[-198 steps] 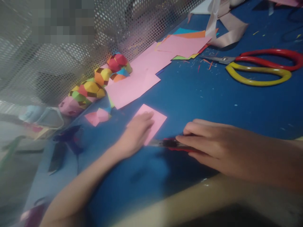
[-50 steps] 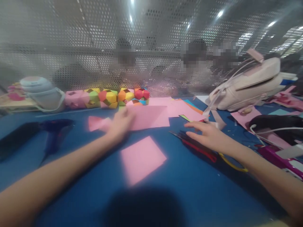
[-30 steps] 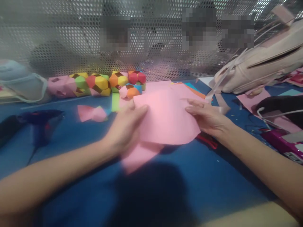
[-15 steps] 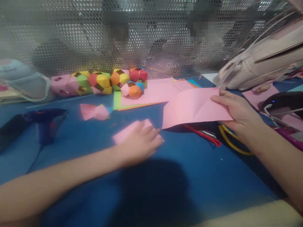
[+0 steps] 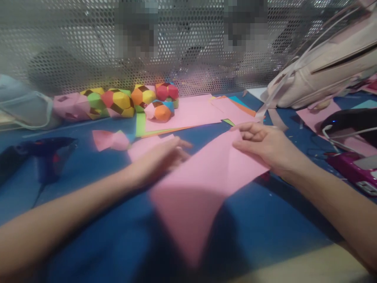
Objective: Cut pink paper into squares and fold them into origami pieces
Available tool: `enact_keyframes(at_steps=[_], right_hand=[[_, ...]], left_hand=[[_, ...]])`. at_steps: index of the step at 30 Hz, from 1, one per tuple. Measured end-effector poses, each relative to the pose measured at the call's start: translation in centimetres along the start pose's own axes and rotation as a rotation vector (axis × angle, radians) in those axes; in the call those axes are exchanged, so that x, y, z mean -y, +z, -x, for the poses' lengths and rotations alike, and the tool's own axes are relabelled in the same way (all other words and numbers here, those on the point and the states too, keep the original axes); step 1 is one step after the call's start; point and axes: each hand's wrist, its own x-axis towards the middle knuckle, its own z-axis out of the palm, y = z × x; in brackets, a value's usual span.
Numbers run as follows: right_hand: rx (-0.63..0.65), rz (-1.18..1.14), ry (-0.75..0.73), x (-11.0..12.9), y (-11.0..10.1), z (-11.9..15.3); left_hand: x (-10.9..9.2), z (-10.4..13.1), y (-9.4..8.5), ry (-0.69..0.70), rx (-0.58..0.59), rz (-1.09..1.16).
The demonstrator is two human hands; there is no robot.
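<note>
My right hand (image 5: 259, 143) pinches a sheet of pink paper (image 5: 203, 177) by its upper right edge. The sheet slants down toward me, its lowest corner over the shadow near the table's front. Behind the sheet's left edge is my left hand (image 5: 169, 157), fingers apart, blurred and partly covered by the paper. Beneath and beyond that hand lies a smaller piece of pink paper (image 5: 141, 146) on the blue table (image 5: 118, 232). A pink folded paper shape (image 5: 108, 140) rests just to its left.
Several colourful paper balls (image 5: 118, 103) line the back, beside a stack of coloured paper (image 5: 185, 112). A blue glue gun (image 5: 47, 155) stands at left. At right are a pale bag (image 5: 318, 74), a black device with cables (image 5: 350, 125) and a purple object (image 5: 353, 169). Perforated metal (image 5: 191, 51) closes off the back.
My right hand has brought the pink sheet left and toward me, turning it so a corner points down. My left hand has moved up slightly, and the smaller pink piece has shifted left.
</note>
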Motion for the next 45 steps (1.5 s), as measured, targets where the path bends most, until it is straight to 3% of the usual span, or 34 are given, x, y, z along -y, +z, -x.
enact_keyframes(at_steps=[2, 5, 9, 14, 18, 21, 25, 31, 34, 36, 41, 45], right_hand=[[0.035, 0.050, -0.012, -1.0, 0.7, -0.4], [0.026, 0.108, -0.074, -1.7, 1.7, -1.1], [-0.053, 0.142, -0.237, -0.8, 3.1, -0.6], [-0.118, 0.230, -0.406, 0.3, 3.9, 1.2], [0.068, 0.354, -0.815, -0.9, 4.4, 2.0], [0.189, 0.453, -1.009, -2.4, 4.7, 2.3], [0.237, 0.513, -0.995, -3.5, 4.9, 2.4], [0.198, 0.491, -0.785, -3.1, 5.7, 2.9], [0.248, 0.462, -0.733, -2.7, 5.9, 3.2], [0.289, 0.472, -0.759, -2.5, 5.8, 3.3], [0.362, 0.596, -1.004, -2.2, 5.5, 3.6], [0.383, 0.601, -1.041, -1.8, 5.6, 3.7]], left_hand=[[0.4, 0.1, 0.6, -0.072, 0.031, 0.012], [1.4, 0.0, 0.9, -0.087, -0.028, -0.088], [2.3, -0.1, 1.1, -0.098, -0.136, -0.126], [3.1, 0.2, 1.7, -0.067, -0.222, 0.038], [3.5, 0.3, 1.9, -0.007, -0.196, 0.184], [3.6, 0.2, 1.5, -0.022, -0.306, 0.166], [3.4, 0.0, 1.1, -0.065, -0.386, 0.128], [3.4, 0.3, 1.1, -0.007, -0.328, 0.121], [3.5, 0.5, 1.0, -0.027, -0.264, 0.077], [3.4, 0.5, 1.0, -0.015, -0.248, 0.042], [3.2, 0.6, 1.2, -0.020, -0.209, 0.085], [3.3, 0.5, 1.5, -0.023, -0.208, 0.127]])
